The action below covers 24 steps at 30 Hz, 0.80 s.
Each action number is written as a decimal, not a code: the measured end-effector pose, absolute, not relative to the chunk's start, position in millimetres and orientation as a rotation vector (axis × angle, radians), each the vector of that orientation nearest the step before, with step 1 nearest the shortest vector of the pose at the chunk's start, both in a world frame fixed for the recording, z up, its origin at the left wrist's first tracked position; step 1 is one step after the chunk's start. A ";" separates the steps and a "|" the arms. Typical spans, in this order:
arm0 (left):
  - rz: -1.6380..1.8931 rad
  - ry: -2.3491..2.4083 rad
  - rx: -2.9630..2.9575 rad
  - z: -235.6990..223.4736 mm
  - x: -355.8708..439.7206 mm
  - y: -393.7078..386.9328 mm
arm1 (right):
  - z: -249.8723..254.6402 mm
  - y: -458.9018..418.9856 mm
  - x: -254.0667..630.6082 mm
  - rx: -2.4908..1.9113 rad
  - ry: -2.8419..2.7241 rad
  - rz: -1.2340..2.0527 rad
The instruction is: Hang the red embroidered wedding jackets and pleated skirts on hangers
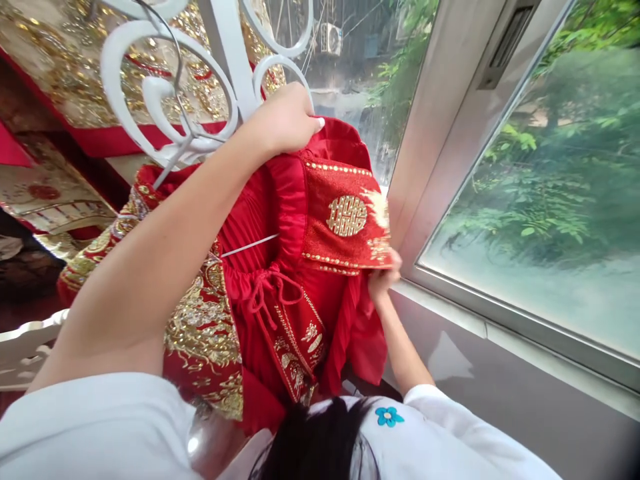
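Note:
A red embroidered skirt (330,307) hangs in front of me, its wide band (320,220) worked with gold beading and a round gold emblem. My left hand (295,120) is closed on the upper edge of the band, beside the white metal scrollwork. At the band's lower right corner, my right hand (386,275) grips the cloth, with some fingers hidden behind it. A red drawstring tied in a bow (270,290) sits at the gathered waist. Left of the skirt, partly behind my left forearm, hangs a red jacket with heavy gold embroidery (213,347).
A metal hanger (183,127) hooks over the white scrollwork rack (117,80). More gold-decorated clothing (65,73) is behind it. To the right are a framed window (530,200) and its sill (450,313). Dark hair (320,440) covers part of the lower view.

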<state>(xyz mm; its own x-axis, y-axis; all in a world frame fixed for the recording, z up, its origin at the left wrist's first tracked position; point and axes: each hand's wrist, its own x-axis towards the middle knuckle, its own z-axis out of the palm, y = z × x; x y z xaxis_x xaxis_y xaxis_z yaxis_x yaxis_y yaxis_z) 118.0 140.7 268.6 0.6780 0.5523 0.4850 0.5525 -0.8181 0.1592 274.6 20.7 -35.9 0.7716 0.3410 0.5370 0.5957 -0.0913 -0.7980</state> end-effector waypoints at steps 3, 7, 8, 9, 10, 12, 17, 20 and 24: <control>-0.773 -0.832 -2.909 267.7 116.6 140.7 | -40.2 10.4 275.1 -1.651 -1.207 0.214; -0.700 -0.760 -2.918 267.3 114.7 132.6 | 18.2 -32.1 320.0 -1.449 -1.682 0.831; -0.700 -0.754 -2.900 267.0 114.8 131.1 | 40.7 -37.5 331.0 -1.392 -1.610 0.722; -0.696 -0.741 -2.884 266.6 115.3 130.4 | 63.7 -38.1 338.5 -1.291 -1.484 0.477; -0.691 -0.718 -2.871 266.3 115.8 130.7 | 86.1 -33.4 341.6 -1.167 -1.362 0.253; -0.677 -0.655 -2.863 265.7 116.7 133.2 | 125.4 -10.9 335.5 -0.996 -1.251 0.040; -0.692 -0.687 -2.738 261.3 115.2 128.4 | 177.3 55.8 304.1 -1.206 -1.571 0.226; -0.848 -0.658 -2.544 245.1 116.6 106.0 | 182.3 68.0 304.5 -1.240 -1.578 0.149; -0.842 -0.567 -2.418 205.0 128.9 82.4 | 189.4 65.1 316.5 -1.377 -1.590 -0.208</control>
<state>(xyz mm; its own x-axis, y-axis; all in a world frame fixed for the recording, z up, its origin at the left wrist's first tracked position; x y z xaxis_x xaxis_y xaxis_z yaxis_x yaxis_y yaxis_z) 128.9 82.4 205.0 0.7199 0.2133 0.6605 0.5321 -0.7806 -0.3279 316.5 65.1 189.4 0.1270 0.6590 0.7413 0.8275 0.3417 -0.4455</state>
